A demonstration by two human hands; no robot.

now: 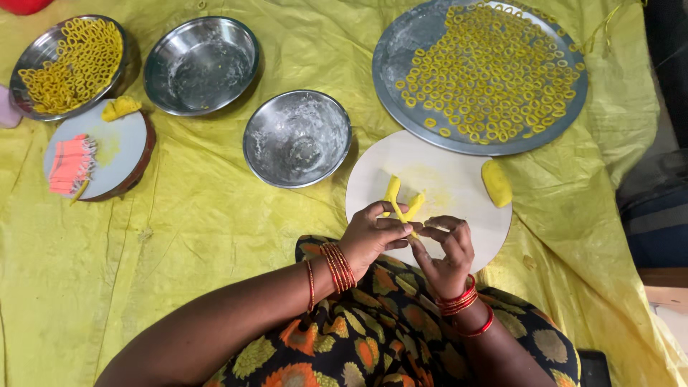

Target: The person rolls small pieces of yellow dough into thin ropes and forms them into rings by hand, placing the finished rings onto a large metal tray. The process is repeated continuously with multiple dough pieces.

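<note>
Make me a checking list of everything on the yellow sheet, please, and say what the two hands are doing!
Surface: crinkled yellow plastic sheet spread under everything.
Job's things: thin yellow dough strips pinched over a round white board; a yellow dough lump on the board's edge; a big steel tray full of small dough rings; a steel bowl of rings.
Clutter: two floury empty steel bowls; a second round board with an orange comb-like tool and a dough scrap.
Grippers: left hand and right hand both pinch the strips.
Cables: nothing seen.
Surroundings: dark objects past the sheet's right edge, unclear.
</note>
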